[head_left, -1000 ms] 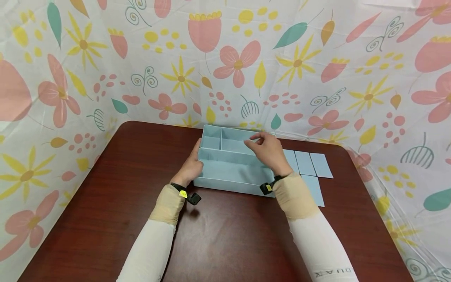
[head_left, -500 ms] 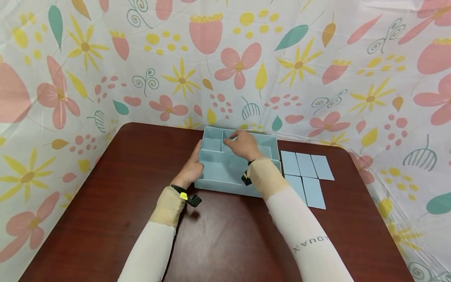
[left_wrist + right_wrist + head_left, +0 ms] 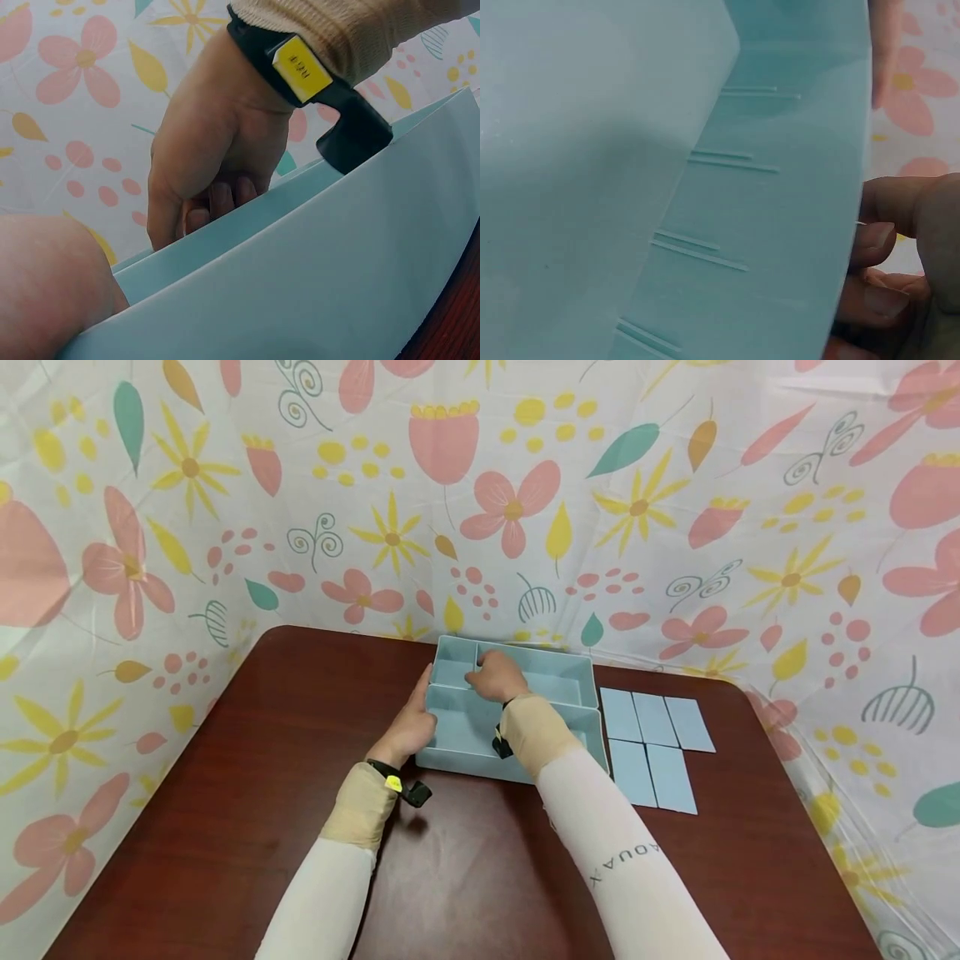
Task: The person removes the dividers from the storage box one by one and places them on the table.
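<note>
A light blue storage box (image 3: 480, 762) sits at the back middle of the table, with a long front compartment and a split back row. My right hand (image 3: 498, 677) is over the back row, where its thumb and fingers pinch the upright divider (image 3: 476, 652) between the small left compartment and the longer one. The right wrist view has the right hand's curled fingers (image 3: 877, 296) behind the ribbed middle wall (image 3: 780, 210). At the box's left end my left hand (image 3: 408, 725) grips the side wall, index finger stretched along the outside, thumb at the rim; its other fingers are hidden.
Several flat light blue panels (image 3: 652, 718) lie in two rows on the table, close to the box's right side. The dark red-brown table (image 3: 300, 760) ends at the back against a flower-printed cloth (image 3: 390, 468).
My right hand has moved left across the back row and down onto the divider, its thumb and fingers closing on it. The left hand has stayed at the box's left end.
</note>
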The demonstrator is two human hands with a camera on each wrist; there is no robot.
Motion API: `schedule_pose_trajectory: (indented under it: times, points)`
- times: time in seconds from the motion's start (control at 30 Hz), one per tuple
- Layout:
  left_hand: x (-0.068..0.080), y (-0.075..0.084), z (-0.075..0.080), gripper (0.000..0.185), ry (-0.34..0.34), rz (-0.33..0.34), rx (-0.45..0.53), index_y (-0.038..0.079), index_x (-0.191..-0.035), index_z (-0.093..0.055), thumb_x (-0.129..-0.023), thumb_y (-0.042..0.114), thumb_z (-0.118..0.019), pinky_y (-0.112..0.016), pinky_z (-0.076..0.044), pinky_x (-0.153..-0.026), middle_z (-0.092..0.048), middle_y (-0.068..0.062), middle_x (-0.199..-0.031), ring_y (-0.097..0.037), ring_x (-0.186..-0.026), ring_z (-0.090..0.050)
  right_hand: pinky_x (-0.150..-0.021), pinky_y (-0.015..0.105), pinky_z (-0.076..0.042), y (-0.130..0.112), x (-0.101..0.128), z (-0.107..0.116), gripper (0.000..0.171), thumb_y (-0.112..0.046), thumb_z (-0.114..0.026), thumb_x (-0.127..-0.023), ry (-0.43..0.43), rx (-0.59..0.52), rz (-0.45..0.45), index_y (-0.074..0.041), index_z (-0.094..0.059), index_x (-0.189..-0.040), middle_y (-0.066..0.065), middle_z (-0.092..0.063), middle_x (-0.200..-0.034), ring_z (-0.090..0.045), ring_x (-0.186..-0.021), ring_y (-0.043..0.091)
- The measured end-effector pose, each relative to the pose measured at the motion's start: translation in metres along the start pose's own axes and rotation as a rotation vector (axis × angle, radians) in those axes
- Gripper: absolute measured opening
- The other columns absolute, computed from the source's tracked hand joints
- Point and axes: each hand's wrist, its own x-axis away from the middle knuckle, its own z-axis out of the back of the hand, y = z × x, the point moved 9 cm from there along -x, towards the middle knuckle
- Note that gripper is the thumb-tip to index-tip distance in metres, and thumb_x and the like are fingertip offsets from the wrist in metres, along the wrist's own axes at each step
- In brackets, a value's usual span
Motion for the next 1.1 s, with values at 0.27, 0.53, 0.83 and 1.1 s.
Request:
schedule_pose_trajectory:
  times: [0.27, 0.53, 0.83, 1.1]
  points:
    - [0.000, 0.000, -0.003, 0.094, -0.015, -0.011, -0.010, 0.040, -0.166, 0.006, -0.093, -0.006, -0.031, -0.054, -0.009, -0.129, 0.006, 0.003, -0.176, -0.022, -0.162, 0.005, -0.105, 0.048, -0.050, 0.011, -0.012, -0.015, 0.051, -0.021, -0.058, -0.102, -0.046, -0.012, 0.008, 0.006, -0.053, -0.145, 0.023, -0.058, -0.145, -0.060, -0.128, 0.037]
    - [0.000, 0.001, 0.000, 0.093, -0.013, -0.016, -0.008, 0.040, -0.166, 0.007, -0.093, -0.005, -0.031, -0.054, -0.011, -0.128, 0.006, 0.002, -0.175, -0.021, -0.161, 0.002, -0.103, 0.049, -0.051, 0.009, -0.012, -0.017, 0.052, -0.023, -0.056, -0.102, -0.009, -0.004, 0.007, 0.003, -0.052, -0.147, 0.020, -0.063, -0.138, -0.063, -0.122, 0.036]
    - [-0.001, 0.002, 0.001, 0.093, -0.014, -0.017, -0.010, 0.035, -0.167, 0.006, -0.093, -0.006, -0.031, -0.051, -0.017, -0.123, 0.006, 0.001, -0.176, -0.021, -0.160, -0.005, -0.099, 0.049, -0.053, 0.006, -0.009, -0.011, 0.051, -0.026, -0.056, -0.102, 0.068, -0.002, 0.020, -0.003, -0.055, -0.147, 0.016, -0.069, -0.127, -0.066, -0.115, 0.033]
    - [-0.001, 0.001, 0.001, 0.094, -0.015, -0.003, -0.018, 0.040, -0.166, 0.007, -0.093, -0.006, -0.030, -0.050, -0.022, -0.113, 0.007, 0.004, -0.175, -0.025, -0.156, -0.013, -0.098, 0.047, -0.054, 0.008, -0.009, -0.006, 0.049, -0.026, -0.059, -0.102, 0.133, -0.104, 0.042, -0.003, -0.058, -0.145, 0.014, -0.074, -0.119, -0.070, -0.104, 0.031]
